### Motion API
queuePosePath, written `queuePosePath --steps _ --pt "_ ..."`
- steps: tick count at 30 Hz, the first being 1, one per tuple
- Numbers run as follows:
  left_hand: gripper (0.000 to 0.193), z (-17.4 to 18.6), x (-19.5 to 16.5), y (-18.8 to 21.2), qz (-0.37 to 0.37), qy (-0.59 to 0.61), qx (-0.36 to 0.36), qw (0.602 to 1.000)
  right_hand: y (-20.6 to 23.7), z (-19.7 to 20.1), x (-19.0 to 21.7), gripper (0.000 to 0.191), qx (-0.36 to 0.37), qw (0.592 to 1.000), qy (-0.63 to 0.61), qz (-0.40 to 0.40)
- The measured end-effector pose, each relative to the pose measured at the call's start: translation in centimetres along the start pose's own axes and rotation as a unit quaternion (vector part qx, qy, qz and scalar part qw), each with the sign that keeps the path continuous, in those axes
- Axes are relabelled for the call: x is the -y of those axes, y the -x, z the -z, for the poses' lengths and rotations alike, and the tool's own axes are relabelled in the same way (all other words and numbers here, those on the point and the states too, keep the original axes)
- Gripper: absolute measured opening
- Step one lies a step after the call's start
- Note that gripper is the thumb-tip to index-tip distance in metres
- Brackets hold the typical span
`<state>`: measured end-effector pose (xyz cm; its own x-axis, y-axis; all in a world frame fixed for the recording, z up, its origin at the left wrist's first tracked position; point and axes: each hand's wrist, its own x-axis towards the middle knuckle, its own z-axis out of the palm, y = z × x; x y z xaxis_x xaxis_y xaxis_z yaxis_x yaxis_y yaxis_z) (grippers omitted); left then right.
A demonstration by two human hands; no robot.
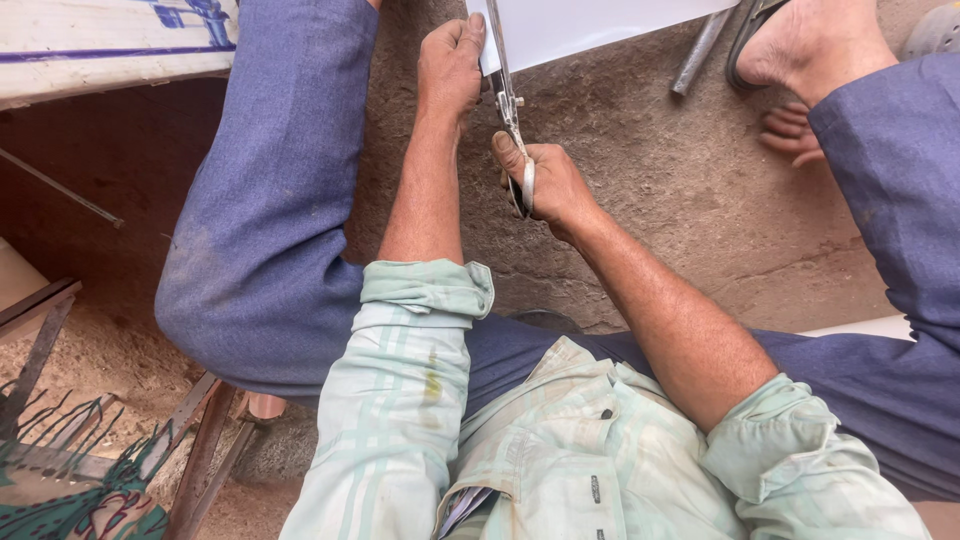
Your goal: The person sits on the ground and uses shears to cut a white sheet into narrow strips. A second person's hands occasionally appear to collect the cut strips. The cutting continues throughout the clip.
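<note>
Snips [512,120] are clamped in the right hand [548,185], blades biting the white sheet [590,25] edge. Just left of the snips, the left hand [450,70] grips that sheet, probably metal.

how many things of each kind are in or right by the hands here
hands: 2, the left hand holding the white sheet and the right hand on the snips
metal snips: 1
white sheet: 1
grey metal bar on the ground by the foot: 1
total: 5
</note>
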<state>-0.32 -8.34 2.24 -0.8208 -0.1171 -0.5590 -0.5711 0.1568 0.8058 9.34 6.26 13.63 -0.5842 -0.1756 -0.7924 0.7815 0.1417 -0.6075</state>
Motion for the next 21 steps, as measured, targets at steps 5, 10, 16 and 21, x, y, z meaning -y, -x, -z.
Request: queuePosePath --steps 5,10,16,21 --pt "0.035 0.0 -0.9 0.6 0.014 0.084 0.024 0.996 -0.4 0.4 -0.6 0.07 0.001 1.0 0.003 0.012" --pt "0.035 0.0 -1.7 1.0 0.023 0.075 0.026 0.997 -2.4 1.5 0.2 0.071 -0.009 0.998 0.056 0.014" --pt "0.036 0.0 -1.6 0.8 -0.011 0.103 0.028 0.994 -2.7 1.4 1.0 0.074 -0.009 0.998 0.039 0.043" --pt "0.036 0.4 -2.0 1.2 0.01 0.076 0.021 0.997 -3.2 1.8 1.4 0.073 -0.012 0.998 0.053 0.031"
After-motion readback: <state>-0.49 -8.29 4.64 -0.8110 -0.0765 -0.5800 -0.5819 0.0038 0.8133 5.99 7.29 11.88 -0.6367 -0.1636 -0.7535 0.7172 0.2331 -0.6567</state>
